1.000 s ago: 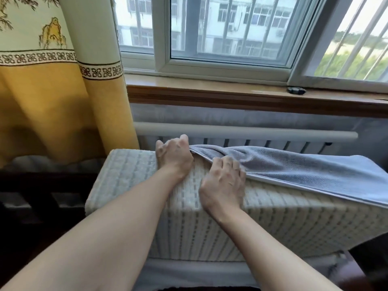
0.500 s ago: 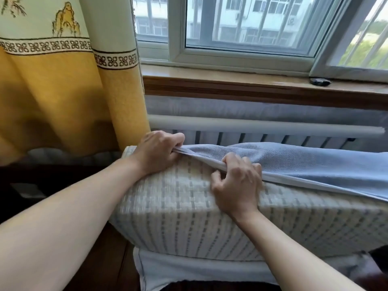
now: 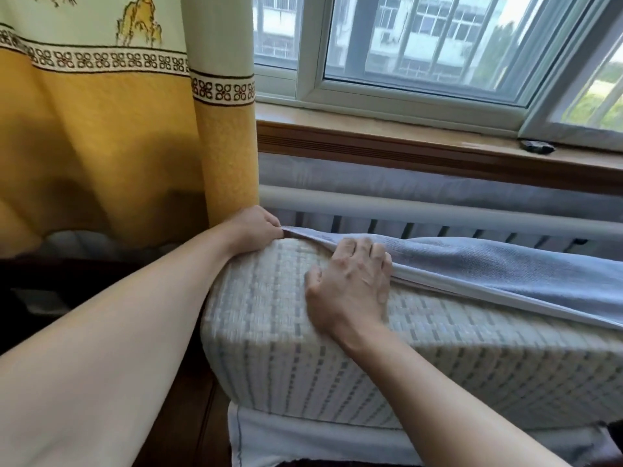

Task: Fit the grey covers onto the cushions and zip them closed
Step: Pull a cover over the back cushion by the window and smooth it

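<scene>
Pinching the corner of the grey cover at the far left end of the cushion, the left hand has its fingers curled tight around the fabric edge, just beside the yellow curtain. The right hand lies knuckles-up on the cushion's top, its fingers curled over the cover's pale hemmed edge where it runs diagonally toward the right, thumb spread out to the left on the woven surface. The cushion, patterned in cream with grey-blue dashes, is mostly bare on its near face and left end; the cover drapes only over its far top side and right part. Behind it stand a white radiator and a wooden windowsill, on which a small dark object lies near the right. A white cloth shows beneath the cushion.
</scene>
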Motion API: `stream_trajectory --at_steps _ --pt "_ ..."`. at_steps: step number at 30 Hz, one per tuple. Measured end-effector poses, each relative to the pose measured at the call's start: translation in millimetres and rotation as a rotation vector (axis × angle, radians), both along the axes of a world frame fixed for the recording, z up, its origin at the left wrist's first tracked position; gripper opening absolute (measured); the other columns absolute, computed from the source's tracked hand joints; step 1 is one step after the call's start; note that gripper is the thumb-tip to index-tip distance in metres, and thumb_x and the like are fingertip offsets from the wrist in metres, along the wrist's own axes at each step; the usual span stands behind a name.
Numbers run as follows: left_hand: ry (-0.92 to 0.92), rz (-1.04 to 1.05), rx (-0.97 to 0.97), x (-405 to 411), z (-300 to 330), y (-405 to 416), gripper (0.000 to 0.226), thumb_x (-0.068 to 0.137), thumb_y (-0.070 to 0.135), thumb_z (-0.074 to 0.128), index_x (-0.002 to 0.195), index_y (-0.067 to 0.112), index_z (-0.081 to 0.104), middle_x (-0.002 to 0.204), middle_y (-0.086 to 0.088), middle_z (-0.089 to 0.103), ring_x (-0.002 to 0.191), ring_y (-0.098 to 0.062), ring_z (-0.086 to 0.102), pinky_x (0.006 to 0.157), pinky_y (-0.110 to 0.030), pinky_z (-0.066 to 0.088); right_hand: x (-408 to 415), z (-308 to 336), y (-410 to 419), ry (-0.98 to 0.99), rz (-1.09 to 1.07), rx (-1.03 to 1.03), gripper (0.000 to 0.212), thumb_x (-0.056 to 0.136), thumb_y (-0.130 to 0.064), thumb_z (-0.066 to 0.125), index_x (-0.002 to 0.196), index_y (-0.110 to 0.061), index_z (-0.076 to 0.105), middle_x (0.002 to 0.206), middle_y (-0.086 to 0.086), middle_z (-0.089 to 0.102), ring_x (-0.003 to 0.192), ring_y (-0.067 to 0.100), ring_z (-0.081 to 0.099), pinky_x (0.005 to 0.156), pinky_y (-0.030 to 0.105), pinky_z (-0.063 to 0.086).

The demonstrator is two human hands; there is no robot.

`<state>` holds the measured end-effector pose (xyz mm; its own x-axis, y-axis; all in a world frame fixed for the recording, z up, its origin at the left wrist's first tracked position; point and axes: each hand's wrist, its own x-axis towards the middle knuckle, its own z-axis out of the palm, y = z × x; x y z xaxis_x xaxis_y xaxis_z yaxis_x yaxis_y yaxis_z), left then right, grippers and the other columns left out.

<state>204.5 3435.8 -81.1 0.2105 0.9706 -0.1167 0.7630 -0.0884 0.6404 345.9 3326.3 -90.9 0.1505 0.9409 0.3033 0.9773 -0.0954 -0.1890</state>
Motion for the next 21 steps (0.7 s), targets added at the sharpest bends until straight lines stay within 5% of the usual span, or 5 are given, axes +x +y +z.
stream_trajectory --at_steps 10,16,21 --pt "-0.365 0.139 0.227 -4.1 -26.4 -11.3 0.037 0.084 0.012 0.059 0.053 0.016 0.039 0.053 0.001 0.040 0.054 -0.013 0.037 0.053 -0.027 0.031 -6.2 -10.9 12.2 -0.009 0.023 0.174 0.039 0.074 -0.041 0.048 0.103 -0.015 0.053 0.100 0.007 0.054 0.099 0.027 0.044 0.089 0.038 0.029" --pt "-0.170 0.202 0.617 -6.2 -17.5 -49.1 0.034 0.082 0.013 0.059 0.057 0.020 0.037 0.057 0.000 0.047 0.057 -0.022 0.046 0.051 -0.028 0.026 -4.1 -17.5 11.4 0.013 0.046 0.315 0.030 0.066 -0.036 0.052 0.087 -0.016 0.053 0.084 0.004 0.057 0.085 0.027 0.051 0.077 0.036 0.029" --pt "0.062 0.201 0.596 -12.5 -17.2 -107.2 0.025 0.088 0.031 0.053 0.070 0.020 0.040 0.081 -0.015 0.065 0.083 -0.040 0.058 0.060 -0.034 0.030 -5.6 -7.1 9.5 0.096 0.181 0.246 0.009 0.067 -0.028 0.050 0.071 -0.021 0.048 0.069 0.006 0.061 0.074 0.031 0.057 0.071 0.035 0.033"
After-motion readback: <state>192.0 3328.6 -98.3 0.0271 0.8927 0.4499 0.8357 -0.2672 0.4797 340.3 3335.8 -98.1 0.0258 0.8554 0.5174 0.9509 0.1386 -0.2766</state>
